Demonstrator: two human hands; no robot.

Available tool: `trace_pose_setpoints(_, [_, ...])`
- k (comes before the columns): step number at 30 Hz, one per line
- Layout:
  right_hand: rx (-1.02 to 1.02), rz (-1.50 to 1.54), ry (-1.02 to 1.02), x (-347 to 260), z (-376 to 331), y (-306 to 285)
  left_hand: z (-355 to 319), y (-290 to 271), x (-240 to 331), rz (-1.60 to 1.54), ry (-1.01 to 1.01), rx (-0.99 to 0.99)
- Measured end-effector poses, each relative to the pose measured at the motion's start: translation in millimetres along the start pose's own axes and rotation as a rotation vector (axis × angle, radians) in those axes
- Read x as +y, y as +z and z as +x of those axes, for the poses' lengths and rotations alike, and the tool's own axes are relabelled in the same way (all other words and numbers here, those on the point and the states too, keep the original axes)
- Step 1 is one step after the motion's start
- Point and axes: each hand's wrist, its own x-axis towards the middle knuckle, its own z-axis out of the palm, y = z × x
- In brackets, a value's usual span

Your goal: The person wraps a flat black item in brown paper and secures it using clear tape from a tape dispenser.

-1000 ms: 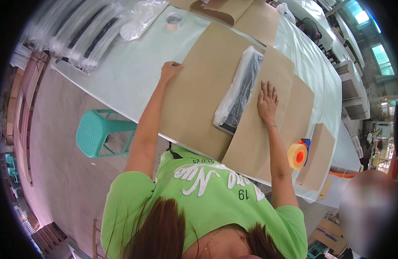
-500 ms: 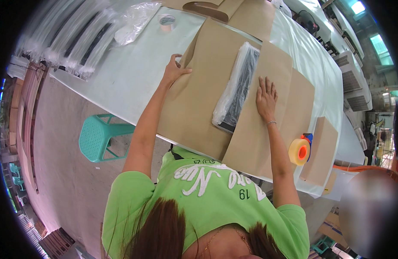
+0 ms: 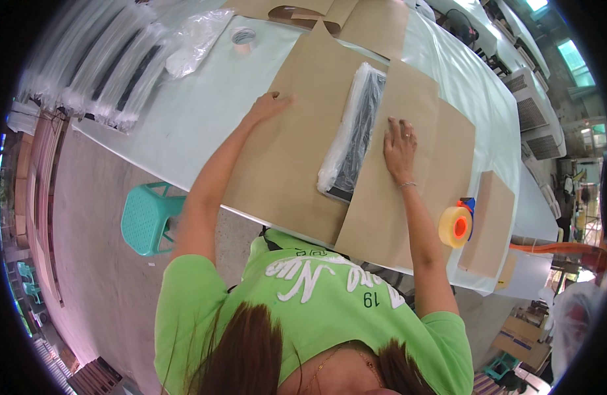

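A long dark item wrapped in clear plastic (image 3: 357, 131) lies at a slant on a large brown paper sheet (image 3: 283, 164). The sheet's right part, a brown panel (image 3: 382, 197), runs along the item's right side. On that panel my right hand (image 3: 400, 150) rests flat, fingers spread, beside the item. My left hand (image 3: 270, 106) is over the left part of the sheet, fingers stretched to the right and slightly blurred; nothing shows in it. Between the two hands is the wrapped item, touched by neither.
A yellow tape roll in a blue dispenser (image 3: 456, 227) and a folded brown piece (image 3: 489, 224) are at the right. Another tape roll (image 3: 243, 38) stands beyond my left hand. Several plastic-wrapped lengths (image 3: 112, 72) lie far left. A green stool (image 3: 149, 217) stands by the table (image 3: 165, 141).
The left edge of the brown sheet, raised under my left hand before, now lies flatter and farther left. My left hand has let go of that edge. My right hand stays on the panel.
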Motion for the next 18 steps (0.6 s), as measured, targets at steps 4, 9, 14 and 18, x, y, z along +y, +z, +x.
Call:
trace_pose_setpoints(4, [0.077,0.079,-0.049,-42,8,-1,28,-44,-37,0.140,0.119,-0.010])
trace_pose_setpoints(9, [0.115,0.026,0.037,-2,-2,-3,-20,1,154,0.195,0.230,-0.302])
trace_pose_setpoints(14, [0.045,0.115,0.072,-17,3,-6,-53,98,203,0.123,0.299,-0.087])
trace_pose_setpoints(18, [0.084,0.113,0.058,1,-1,8,-68,178,211,0.106,0.255,0.057])
